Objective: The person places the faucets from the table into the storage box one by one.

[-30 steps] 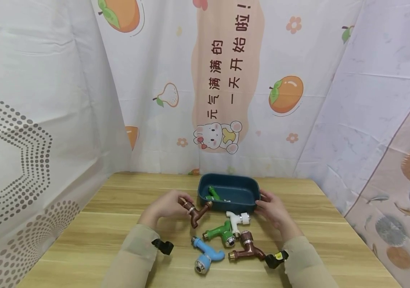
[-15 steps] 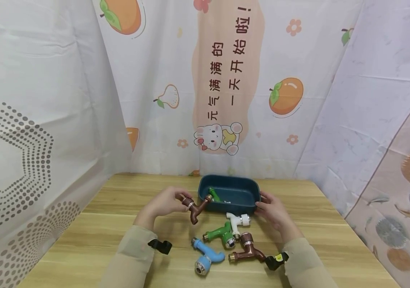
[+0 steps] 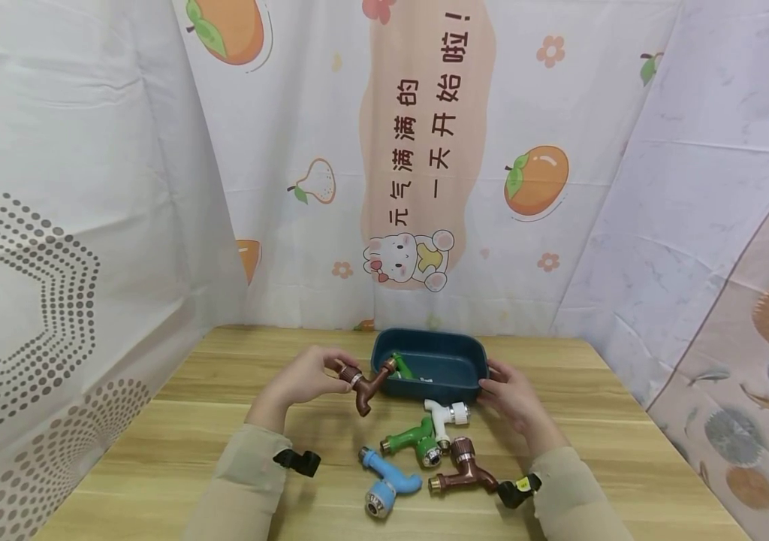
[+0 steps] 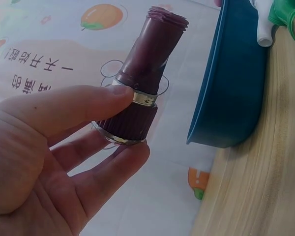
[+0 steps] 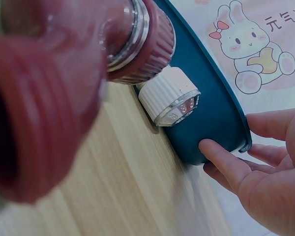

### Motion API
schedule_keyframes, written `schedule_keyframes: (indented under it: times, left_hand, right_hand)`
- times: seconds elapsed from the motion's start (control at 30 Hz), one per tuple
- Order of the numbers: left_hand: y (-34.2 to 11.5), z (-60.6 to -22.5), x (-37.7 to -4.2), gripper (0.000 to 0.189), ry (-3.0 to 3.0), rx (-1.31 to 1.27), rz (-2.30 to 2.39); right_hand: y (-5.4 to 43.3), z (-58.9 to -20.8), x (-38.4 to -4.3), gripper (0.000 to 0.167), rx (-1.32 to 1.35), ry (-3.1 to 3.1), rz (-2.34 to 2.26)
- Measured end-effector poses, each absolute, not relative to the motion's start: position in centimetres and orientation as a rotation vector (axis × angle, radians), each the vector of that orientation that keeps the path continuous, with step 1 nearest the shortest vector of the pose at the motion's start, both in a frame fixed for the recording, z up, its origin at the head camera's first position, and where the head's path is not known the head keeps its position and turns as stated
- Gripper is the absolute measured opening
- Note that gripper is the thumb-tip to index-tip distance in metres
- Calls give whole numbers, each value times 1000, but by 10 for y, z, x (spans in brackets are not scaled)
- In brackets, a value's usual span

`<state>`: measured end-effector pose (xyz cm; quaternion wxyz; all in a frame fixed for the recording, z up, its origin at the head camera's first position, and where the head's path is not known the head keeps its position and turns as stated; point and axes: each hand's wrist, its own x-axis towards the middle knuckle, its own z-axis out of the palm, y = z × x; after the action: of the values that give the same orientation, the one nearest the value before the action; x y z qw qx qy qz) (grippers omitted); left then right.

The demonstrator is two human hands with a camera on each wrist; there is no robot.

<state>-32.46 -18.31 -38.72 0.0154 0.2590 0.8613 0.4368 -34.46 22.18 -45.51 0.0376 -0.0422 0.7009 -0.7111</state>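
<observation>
From my remote station I see a wood-grain desk (image 3: 628,443) backed by fruit-printed white curtains (image 3: 303,98). My left hand (image 3: 309,377) pinches a brown faucet (image 3: 366,388) above it, near a teal bin (image 3: 435,390); my right hand (image 3: 513,392) grips the bin's right end.

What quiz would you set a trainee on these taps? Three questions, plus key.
1. How many taps lie on the table outside the bin?
2. True or false: the right hand is clear of the bin.
3. The held tap in the left hand is: a) blue b) white c) brown

Key: 1. Four. 2. False, its fingers touch the bin. 3. c
</observation>
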Motion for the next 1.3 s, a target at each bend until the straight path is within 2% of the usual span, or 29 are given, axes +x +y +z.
schedule_keyframes:
  times: [0.83, 1.3]
  left_hand:
    - [-168, -395, -335, 34, 2723, 771, 1399]
    - [-156, -394, -349, 32, 2760, 608, 1448]
  right_hand:
    - [222, -458, -344, 63, -151, 2121, -2201]
    - [224, -458, -345, 65, -156, 2098, -2214]
